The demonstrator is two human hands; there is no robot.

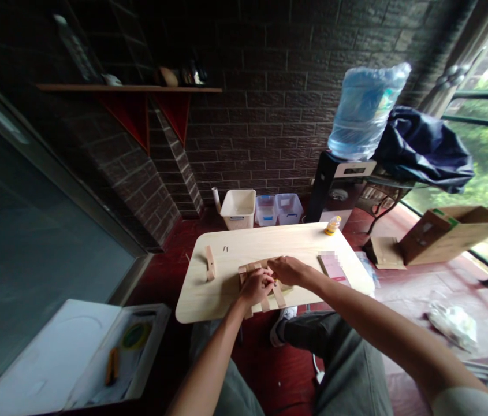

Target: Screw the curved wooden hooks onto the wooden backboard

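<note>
A small frame of light wooden slats (256, 269) lies on the pale low table (269, 242) near its front edge. My left hand (256, 287) is curled over the frame's near part, fingers closed on the slats. My right hand (287, 270) rests on the frame's right side with fingers bent down onto the wood. A loose wooden piece (210, 262) lies to the left of the frame, and two tiny dark bits (226, 249) sit beyond it.
A pink booklet (334, 269) and a small yellow bottle (332, 225) lie on the table's right side. White and clear bins (239, 208) stand behind the table by the brick wall. A water dispenser (358, 115), a cardboard box (447, 231) and an open white case (114, 352) surround the table.
</note>
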